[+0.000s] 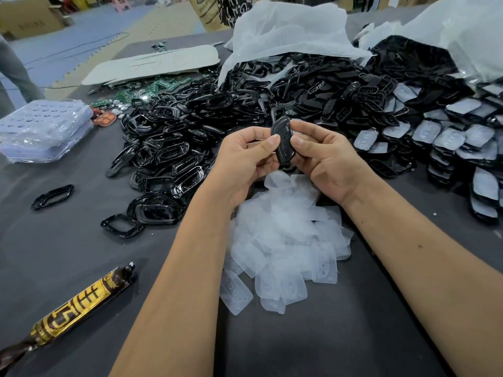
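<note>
While upright, black shell [282,141] pinched between both hands [285,159].

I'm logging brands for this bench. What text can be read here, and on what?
No text reads clearly enough to quote.
Wrapper: large gold stylised characters, not legible.
Sack: dark print, blurred.
Box: dark marks, blurred.
Grey card: faint handwriting, unreadable.
Tag: print too small.
Key shell: no text visible.

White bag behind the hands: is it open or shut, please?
Open: the white bag lies mouth agape, black parts spilling onto the table.
</note>
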A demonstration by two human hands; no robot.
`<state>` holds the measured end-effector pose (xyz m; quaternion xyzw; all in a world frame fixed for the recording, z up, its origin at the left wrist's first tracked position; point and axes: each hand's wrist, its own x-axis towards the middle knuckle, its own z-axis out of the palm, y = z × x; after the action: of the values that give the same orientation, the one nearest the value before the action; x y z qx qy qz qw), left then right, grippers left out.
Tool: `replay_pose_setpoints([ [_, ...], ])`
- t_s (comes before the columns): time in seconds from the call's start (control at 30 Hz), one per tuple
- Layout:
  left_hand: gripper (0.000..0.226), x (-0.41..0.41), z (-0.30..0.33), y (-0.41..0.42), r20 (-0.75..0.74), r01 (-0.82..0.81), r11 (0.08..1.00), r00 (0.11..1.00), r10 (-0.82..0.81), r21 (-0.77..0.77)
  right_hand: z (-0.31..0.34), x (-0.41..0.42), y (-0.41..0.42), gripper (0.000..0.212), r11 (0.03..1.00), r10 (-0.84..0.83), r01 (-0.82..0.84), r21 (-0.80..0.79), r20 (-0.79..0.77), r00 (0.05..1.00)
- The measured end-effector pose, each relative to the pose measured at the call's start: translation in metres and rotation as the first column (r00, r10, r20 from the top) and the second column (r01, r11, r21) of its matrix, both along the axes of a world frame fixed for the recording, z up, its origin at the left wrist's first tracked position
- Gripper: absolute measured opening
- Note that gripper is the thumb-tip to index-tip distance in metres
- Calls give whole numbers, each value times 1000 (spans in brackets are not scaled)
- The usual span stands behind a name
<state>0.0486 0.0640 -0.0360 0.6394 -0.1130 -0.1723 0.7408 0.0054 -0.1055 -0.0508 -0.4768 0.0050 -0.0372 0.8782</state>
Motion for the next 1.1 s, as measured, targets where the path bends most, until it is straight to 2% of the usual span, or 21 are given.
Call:
replay_pose_setpoints([
  [0.03,4,1,-1,1,7,-18,1000,1000,18,1,1,0,0,29,998,-25,26,-55,12,1000],
  [0.1,6,2,-4,1,34,-55,998,998,54,27,5,-3,-3,29,942,-111,129,-311,75,991],
  [0.17,12,3,-6,0,85,-70,994,994,63,83,12,-7,-7,33,796,-158,237,-557,187,970],
  [0.23,17,4,-1,-9,215,-88,976,976,44,199,20,-12,-14,34,665,-181,328,-670,282,942],
  [0.33,28,7,13,-40,464,-195,901,886,-8,388,30,-20,-32,28,492,-263,456,-742,373,890],
  [0.43,40,1,28,-90,582,-263,873,813,-29,411,37,-31,-64,31,238,-358,569,-787,473,805],
  [0.53,43,-13,35,-141,635,-224,876,764,-114,427,39,-46,-100,33,15,-397,565,-825,513,761],
  [0.67,54,-39,32,-194,621,-55,850,708,-336,524,43,-71,-142,33,-158,-449,509,-846,520,727],
  [0.73,56,-48,28,-213,619,-15,825,669,-412,565,44,-81,-160,30,-262,-455,420,-869,495,740],
  [0.8,60,-53,24,-225,609,0,791,638,-471,611,46,-85,-171,28,-328,-457,267,-906,399,795],
  [0.87,59,-56,21,-231,580,1,751,634,-511,660,48,-87,-177,29,-330,-477,177,-927,325,816],
  [0.97,57,-56,20,-227,572,-1,758,657,-491,652,54,-84,-176,37,-262,-515,151,-953,270,813],
  [1.1,53,-49,21,-206,604,-56,787,676,-422,614,61,-66,-160,37,-281,-518,183,-942,309,798],
])
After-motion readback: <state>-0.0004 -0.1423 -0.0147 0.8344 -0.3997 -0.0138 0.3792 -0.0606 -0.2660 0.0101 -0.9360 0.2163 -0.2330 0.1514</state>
